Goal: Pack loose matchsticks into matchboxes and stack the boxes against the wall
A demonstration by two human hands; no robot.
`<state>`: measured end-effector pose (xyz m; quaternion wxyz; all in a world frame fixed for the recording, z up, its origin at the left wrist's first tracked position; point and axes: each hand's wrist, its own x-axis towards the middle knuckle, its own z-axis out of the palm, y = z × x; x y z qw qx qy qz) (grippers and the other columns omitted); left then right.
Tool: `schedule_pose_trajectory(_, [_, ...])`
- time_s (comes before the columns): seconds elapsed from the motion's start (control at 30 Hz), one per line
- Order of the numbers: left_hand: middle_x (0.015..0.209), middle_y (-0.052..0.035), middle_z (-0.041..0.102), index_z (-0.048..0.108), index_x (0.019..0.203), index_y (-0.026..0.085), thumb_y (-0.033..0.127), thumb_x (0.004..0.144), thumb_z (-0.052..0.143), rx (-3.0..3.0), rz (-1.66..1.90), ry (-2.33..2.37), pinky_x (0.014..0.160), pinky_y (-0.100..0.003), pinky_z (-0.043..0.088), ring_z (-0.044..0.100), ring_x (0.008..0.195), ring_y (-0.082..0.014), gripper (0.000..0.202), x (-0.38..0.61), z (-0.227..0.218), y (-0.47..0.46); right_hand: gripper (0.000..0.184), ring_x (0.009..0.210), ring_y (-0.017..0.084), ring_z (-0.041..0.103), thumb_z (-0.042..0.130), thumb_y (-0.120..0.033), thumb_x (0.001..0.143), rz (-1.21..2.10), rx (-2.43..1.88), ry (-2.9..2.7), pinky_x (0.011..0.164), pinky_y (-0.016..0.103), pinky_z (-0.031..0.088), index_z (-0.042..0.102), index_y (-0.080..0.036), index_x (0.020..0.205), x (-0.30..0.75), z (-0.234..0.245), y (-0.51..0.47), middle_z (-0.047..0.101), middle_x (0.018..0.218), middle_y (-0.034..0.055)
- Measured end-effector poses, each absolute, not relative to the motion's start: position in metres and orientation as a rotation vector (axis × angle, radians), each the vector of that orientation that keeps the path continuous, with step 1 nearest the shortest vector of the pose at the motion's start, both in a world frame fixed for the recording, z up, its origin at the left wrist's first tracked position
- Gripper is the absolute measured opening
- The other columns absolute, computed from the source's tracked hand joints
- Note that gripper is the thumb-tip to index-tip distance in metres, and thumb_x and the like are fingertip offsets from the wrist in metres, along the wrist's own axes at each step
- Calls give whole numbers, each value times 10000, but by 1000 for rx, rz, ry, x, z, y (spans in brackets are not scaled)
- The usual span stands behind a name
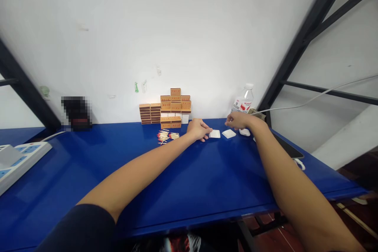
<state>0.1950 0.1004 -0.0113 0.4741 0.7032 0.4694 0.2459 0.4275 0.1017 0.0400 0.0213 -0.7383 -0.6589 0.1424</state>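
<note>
My left hand (199, 130) is at the left edge of a small white tray (215, 134), its thumb and fingers closed on that edge. Another small white tray or box piece (228, 134) lies just to the right, turned at an angle. Above and behind it hovers my right hand (236, 120), fingers bent and drawn together; whether something small is between them is hidden. Below the right hand rests a rounded white object (244, 132). Left of my left hand, red-tipped matches (163, 136) lie in a loose pile, beside a smaller bunch of matches (174, 136).
Stacked matchboxes (176, 105) stand against the wall, with brown-sided boxes (150, 113) on their left. A clear bottle (243, 100) stands at back right, near a dark flat device (285, 145) and a white cable (310, 100). A power strip (23, 161) sits at far left on the blue table (191, 181).
</note>
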Motion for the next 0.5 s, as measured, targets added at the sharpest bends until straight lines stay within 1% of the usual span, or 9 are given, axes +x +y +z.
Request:
schedule_pose_trajectory(0.07, [731,-87,737,762,951,110,306,912,771,1788,638,1177,554,-268,552,688,576,-162,200,195,-12,97,250,630,230,710,729,-379,878,366,-2269,-2084,594,320,529,740,-149,974,420,40,102,769,802,127])
schedule_pose_trajectory(0.1, [694,-79,733,773,918,122,317,903,776,1828,665,1184,534,-264,535,678,542,-159,196,193,-12,93,250,657,236,717,737,-379,872,326,-2254,-2109,619,325,531,744,-151,973,416,39,102,776,844,134])
schedule_pose_trajectory(0.17, [708,-79,750,789,875,147,345,898,774,1925,752,1182,561,-269,533,689,561,-165,200,187,-10,85,238,768,256,736,748,-371,864,234,-2222,-2149,690,334,533,751,-155,965,411,39,101,782,957,149])
schedule_pose_trajectory(0.2, [755,-85,768,794,855,159,351,894,773,1983,814,1175,607,-276,542,707,613,-172,197,182,-7,81,233,835,268,739,748,-368,863,189,-2208,-2161,727,337,532,753,-157,963,409,38,101,779,1012,156])
schedule_pose_trajectory(0.23, [841,-86,788,798,851,176,344,885,779,2047,891,1160,681,-282,551,728,707,-181,173,175,-3,77,233,893,279,736,746,-368,865,148,-2198,-2168,757,340,528,754,-158,966,408,38,101,774,1058,163])
schedule_pose_trajectory(0.3, [933,-75,797,804,906,201,317,879,771,2166,1037,1148,812,-309,542,729,870,-213,124,152,7,74,247,956,292,728,734,-378,877,85,-2186,-2171,791,344,520,756,-157,986,406,38,100,763,1113,173])
schedule_pose_trajectory(0.4, [956,-67,784,794,971,205,304,889,722,2284,1230,1207,914,-368,513,687,903,-241,147,98,27,85,274,972,295,723,704,-397,903,35,-2179,-2170,798,345,512,754,-158,1026,404,39,98,758,1132,174])
schedule_pose_trajectory(0.5, [1025,-91,761,766,968,190,285,895,678,2299,1429,1371,1044,-432,451,634,1051,-282,148,29,46,112,270,970,286,722,675,-395,922,11,-2170,-2175,804,341,507,749,-166,1043,401,39,98,762,1126,161])
